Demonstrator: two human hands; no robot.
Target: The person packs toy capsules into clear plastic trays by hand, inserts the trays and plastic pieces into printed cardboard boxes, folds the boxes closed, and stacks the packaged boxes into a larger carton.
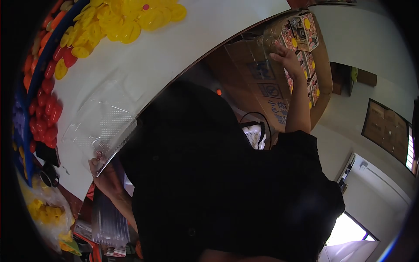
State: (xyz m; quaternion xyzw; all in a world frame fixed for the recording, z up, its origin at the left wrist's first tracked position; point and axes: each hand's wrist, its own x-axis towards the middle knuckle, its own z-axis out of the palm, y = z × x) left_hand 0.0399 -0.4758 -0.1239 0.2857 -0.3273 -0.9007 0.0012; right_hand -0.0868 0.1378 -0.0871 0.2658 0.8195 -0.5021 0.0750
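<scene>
My left hand [97, 167] is closed on the edge of a clear plastic blister tray [114, 120] with a dimpled panel, held at the edge of the white table. My right hand [288, 60] reaches into an open cardboard box [322, 70], thumb and fingers apart. It is beside several small printed boxes [304, 32] with yellow round spots. Clear plastic [273, 32] shows near its fingertips; whether they touch it I cannot tell.
Yellow plastic discs [126, 19] and red plastic pieces [46, 109] lie on the white table [174, 35]. A blue tray rim [54, 39] borders orange pieces [32, 61]. Below stand a bag of yellow pieces [48, 214] and stacked clear plastic [109, 222].
</scene>
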